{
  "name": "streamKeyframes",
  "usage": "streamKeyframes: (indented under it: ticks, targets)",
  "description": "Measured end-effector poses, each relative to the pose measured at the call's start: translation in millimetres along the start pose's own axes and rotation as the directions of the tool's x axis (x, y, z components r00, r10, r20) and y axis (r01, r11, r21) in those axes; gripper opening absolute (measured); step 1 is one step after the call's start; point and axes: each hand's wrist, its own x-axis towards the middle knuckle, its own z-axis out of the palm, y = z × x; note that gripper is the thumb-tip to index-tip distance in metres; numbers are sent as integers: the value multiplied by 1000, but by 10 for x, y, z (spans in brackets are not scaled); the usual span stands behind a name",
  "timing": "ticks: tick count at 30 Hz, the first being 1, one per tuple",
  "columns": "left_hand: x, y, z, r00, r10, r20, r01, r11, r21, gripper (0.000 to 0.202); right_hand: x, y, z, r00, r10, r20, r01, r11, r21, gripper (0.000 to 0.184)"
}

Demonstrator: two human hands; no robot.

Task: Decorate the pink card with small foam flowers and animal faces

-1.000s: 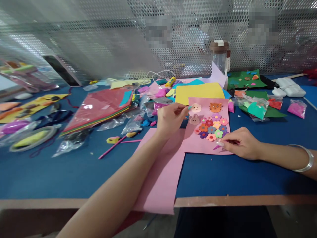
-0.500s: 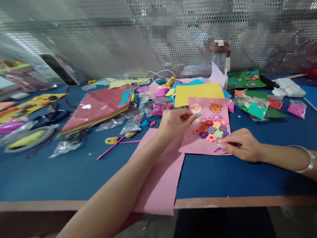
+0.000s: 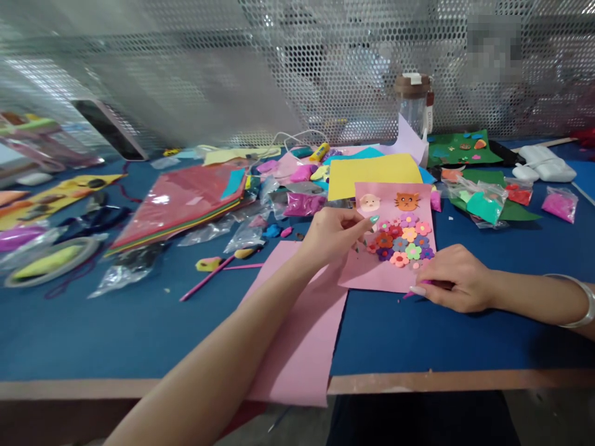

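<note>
A pink card (image 3: 367, 272) lies before me with a pig face (image 3: 370, 202), a cat face (image 3: 406, 201) and a cluster of colourful foam flowers (image 3: 400, 241) on it. My left hand (image 3: 337, 232) is over the card's left side, thumb and fingers pinched together; what is between them, if anything, is hidden. At the card's lower right corner, my right hand (image 3: 458, 279) is closed around a thin magenta pointed stick (image 3: 409, 293), its tip by the bottom edge. A small pale pink dot (image 3: 416, 266) sits under the flowers. A larger pink sheet (image 3: 302, 334) lies under my left forearm.
Modelling sticks (image 3: 207, 279) lie left of the sheet. Farther left are a stack of coloured sheets (image 3: 181, 198) and a round-rimmed tray (image 3: 56, 260). Behind the card are yellow paper (image 3: 372, 173) and a lidded bottle (image 3: 411, 105). Bagged clay (image 3: 560, 204) lies right; perforated metal (image 3: 223, 74) stands behind.
My right hand has drawn slightly down and toward me, bringing the stick's tip from over the card to its bottom edge. My left hand stays pinched in nearly the same place.
</note>
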Motion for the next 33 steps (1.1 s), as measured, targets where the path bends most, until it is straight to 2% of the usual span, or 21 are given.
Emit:
streamKeyframes:
  ticks: [6,13,18,25,28,30,33]
  targets:
    - [-29,77,6,997,-50,66,55,996,-75,22,0,24,-4,1000,14,-11,-14,999,-34,29]
    - [-57,91,29,987,21,158,3,988,-153,23,-12,20,-2,1000,9,-17,-10,999,-41,29]
    - [-63,61,51,962,29,272,36,972,-231,25,8,-36,-19,1000,2,-10,-2,1000,22,25]
    - [-86,67,75,943,77,325,3,971,-239,22,4,-3,-17,1000,19,-10,-19,1000,2,23]
    - [-84,75,86,964,79,255,-24,977,-211,16,-3,14,-14,1000,30,1,-30,1000,-8,25]
    - [-74,72,94,982,111,156,-81,979,-188,14,-5,14,-14,1000,27,2,-27,999,-20,27]
    - [-52,48,95,985,168,25,-162,975,-152,14,-3,10,-14,1000,27,4,-27,999,-37,29]
